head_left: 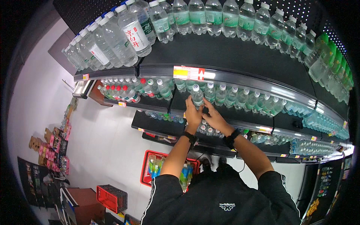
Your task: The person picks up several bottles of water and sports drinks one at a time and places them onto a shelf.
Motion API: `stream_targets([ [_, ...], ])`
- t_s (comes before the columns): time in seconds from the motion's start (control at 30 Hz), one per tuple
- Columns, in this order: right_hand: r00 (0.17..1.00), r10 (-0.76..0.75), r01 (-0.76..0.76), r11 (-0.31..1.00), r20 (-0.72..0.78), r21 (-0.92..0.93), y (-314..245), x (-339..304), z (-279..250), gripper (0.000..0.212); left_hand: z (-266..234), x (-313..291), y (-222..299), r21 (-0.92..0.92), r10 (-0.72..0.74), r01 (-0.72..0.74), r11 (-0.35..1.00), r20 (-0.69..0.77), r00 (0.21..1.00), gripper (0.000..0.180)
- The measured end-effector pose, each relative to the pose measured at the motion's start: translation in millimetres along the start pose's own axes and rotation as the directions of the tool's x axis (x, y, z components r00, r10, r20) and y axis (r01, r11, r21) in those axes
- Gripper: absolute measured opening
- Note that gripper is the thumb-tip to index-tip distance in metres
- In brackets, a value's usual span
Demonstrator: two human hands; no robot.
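A clear plastic water bottle (197, 96) with a white cap stands upright at the front of the middle shelf, at the left end of a row of similar bottles (232, 96). My left hand (193, 113) has its fingers wrapped round the bottle's lower left side. From the right, my right hand (215, 117) presses its fingers against the same bottle near the base. Both hands hide the bottle's bottom. A black band circles each wrist.
Large bottles (131, 33) and green-labelled bottles (213, 17) line the black upper shelf (225, 52), whose price-tagged edge overhangs the middle one. Red-capped bottles (125, 92) stand to the left. Below, a red basket (144, 170) holding packaged bottles sits on the floor by my feet.
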State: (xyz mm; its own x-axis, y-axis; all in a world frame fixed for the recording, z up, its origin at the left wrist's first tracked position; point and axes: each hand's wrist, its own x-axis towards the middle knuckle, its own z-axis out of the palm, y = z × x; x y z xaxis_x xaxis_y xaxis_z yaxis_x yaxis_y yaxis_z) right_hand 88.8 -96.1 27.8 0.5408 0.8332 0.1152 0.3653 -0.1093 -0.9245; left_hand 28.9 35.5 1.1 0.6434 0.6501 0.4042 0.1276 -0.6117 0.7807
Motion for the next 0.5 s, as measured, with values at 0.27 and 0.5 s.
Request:
stream_targets([
  [0.27, 0.994, 0.088, -0.091, 0.995, 0.066, 0.046, 38.4, -44.1, -4.1, 0.053, 37.1, 22.3, -19.0, 0.030, -0.057, 0.057, 0.998, -0.013, 0.998, 0.070],
  [0.5, 0.953, 0.121, -0.144, 0.988, 0.278, 0.064, -2.5, -39.6, -2.5, 0.033, 18.5, 47.4, -24.6, 0.118, -0.136, 0.121, 0.985, 0.120, 0.983, 0.079],
])
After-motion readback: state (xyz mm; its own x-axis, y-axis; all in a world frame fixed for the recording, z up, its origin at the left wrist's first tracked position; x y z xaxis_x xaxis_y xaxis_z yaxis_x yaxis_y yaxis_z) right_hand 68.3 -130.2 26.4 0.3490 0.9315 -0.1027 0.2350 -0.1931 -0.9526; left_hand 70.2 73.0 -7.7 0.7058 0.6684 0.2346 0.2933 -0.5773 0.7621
